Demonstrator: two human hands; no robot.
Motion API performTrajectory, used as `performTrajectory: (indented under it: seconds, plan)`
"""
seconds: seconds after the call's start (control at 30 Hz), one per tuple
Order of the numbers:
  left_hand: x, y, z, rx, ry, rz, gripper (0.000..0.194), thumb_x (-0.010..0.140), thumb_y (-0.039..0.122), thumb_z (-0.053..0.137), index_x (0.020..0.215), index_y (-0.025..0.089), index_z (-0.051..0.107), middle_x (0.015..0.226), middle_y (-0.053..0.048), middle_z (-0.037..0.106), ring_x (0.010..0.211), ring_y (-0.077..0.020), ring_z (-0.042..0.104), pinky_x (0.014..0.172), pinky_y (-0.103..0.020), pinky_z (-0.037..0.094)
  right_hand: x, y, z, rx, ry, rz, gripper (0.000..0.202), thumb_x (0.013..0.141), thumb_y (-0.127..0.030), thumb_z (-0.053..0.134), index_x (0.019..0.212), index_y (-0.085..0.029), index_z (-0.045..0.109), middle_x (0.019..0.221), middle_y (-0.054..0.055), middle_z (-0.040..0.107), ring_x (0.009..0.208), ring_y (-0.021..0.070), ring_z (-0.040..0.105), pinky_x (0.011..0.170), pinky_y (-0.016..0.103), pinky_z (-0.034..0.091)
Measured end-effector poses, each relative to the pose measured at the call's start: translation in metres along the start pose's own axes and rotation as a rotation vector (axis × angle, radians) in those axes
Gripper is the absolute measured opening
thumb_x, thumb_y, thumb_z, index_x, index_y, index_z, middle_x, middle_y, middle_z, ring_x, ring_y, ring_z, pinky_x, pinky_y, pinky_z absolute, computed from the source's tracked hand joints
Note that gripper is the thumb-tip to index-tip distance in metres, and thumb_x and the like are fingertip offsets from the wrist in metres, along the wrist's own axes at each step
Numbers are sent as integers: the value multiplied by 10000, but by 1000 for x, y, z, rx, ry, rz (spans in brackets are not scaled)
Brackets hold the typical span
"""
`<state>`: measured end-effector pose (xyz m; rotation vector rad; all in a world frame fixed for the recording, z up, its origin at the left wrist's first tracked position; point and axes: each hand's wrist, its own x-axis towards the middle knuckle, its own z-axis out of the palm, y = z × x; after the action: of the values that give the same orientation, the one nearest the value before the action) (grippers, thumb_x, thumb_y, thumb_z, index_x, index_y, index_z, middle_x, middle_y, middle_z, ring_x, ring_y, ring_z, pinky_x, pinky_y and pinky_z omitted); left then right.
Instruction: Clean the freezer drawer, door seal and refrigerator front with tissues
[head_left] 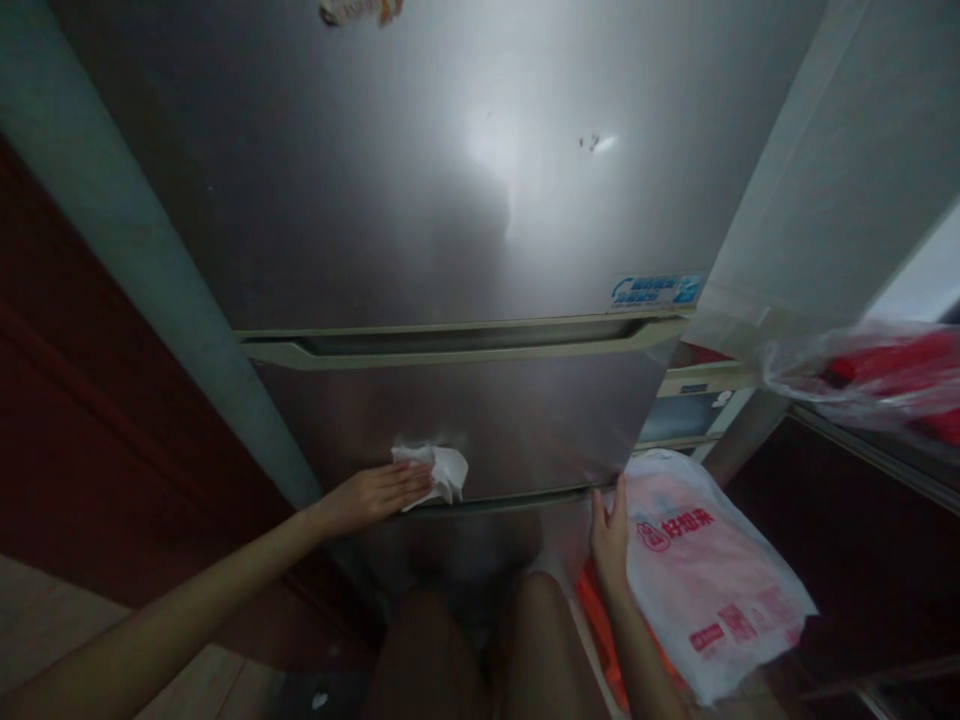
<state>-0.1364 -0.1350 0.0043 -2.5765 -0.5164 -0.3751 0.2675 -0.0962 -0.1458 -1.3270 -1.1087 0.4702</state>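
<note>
My left hand (pixel 382 490) presses a crumpled white tissue (pixel 450 470) flat against the lower part of the refrigerator's middle door (pixel 517 420). Its fingers lie close together over the tissue. To the right, my right hand (pixel 611 535) is at the lower right corner of that door, fingers stretched upward and a little apart. It is beside a white plastic bag (pixel 720 580) with red print, and I cannot tell whether it touches the bag or the door edge. Above is the large silver upper door (pixel 420 200), with a few small dark marks.
A blue sticker (pixel 656 290) is on the upper door's lower right corner. Something orange (pixel 600 620) shows under my right forearm. Clear plastic with red contents (pixel 892 370) juts in at right. A dark red wooden panel (pixel 112 400) stands at left. My knees (pixel 487 640) are close to the refrigerator.
</note>
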Motion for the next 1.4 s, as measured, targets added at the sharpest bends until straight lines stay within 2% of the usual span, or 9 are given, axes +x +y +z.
performTrajectory:
  seconds: [0.13,0.23,0.43,0.57,0.67,0.8,1.07,1.23,1.4]
  plan:
    - [-18,12,28,-40,-30,27,420,977,89,349,1366,189,470,1308,-37,611,1333,-112,428,1161,-298,310,0,-2,0,9,0,-8,779,880,-572,412,1498,-132,234,1564,126,245,1452,239,204,1187,457,144]
    - [-17,10,20,-66,-85,55,402,976,103,366,1358,170,474,1339,-57,584,1355,-119,395,1157,-295,324,-1,-4,0,6,4,-18,770,883,-566,414,1496,-133,240,1566,123,238,1454,241,196,1187,458,139]
    - [3,-20,-42,-36,-47,58,358,969,79,359,1273,129,542,1329,-100,592,1392,-164,337,1142,-339,361,-1,-4,1,-6,6,-13,789,881,-573,406,1495,-108,234,1570,135,216,1456,241,187,1186,453,144]
    - [10,-52,-92,47,76,-149,408,982,117,345,1326,254,515,1327,-27,600,1349,-171,415,1144,-401,363,-1,-3,2,-1,9,-21,800,877,-574,409,1492,-93,238,1567,145,224,1456,247,187,1187,452,141]
    - [12,-64,-108,159,161,-278,435,972,124,387,1358,301,482,1361,-8,567,1344,-177,425,1173,-429,311,-1,-4,1,13,7,-10,818,871,-579,419,1488,-70,241,1565,162,218,1455,255,187,1188,446,139]
    - [7,-49,-77,150,158,-211,449,972,110,376,1383,269,458,1318,-28,605,1320,-186,459,1139,-421,363,-1,-2,1,17,3,11,799,875,-579,417,1495,-108,237,1568,142,220,1454,247,194,1178,458,170]
    - [-32,8,15,-101,-87,-84,450,984,122,332,1401,258,432,1311,-11,614,1327,-124,442,1143,-311,342,0,0,0,-4,1,-23,774,883,-568,417,1496,-128,241,1569,129,224,1455,233,194,1188,455,142]
    - [-37,17,19,-178,-173,-41,418,980,143,355,1372,234,470,1384,-19,546,1353,-110,404,1163,-275,291,-1,0,1,-16,14,-16,777,883,-573,412,1496,-130,238,1570,130,225,1454,235,198,1185,450,159]
    - [-30,23,-5,-151,-207,-100,401,985,138,343,1338,240,504,1379,-12,550,1329,-133,443,1138,-315,341,-1,-4,-2,-16,-10,3,822,870,-587,414,1488,-72,244,1561,161,235,1453,249,199,1188,436,147]
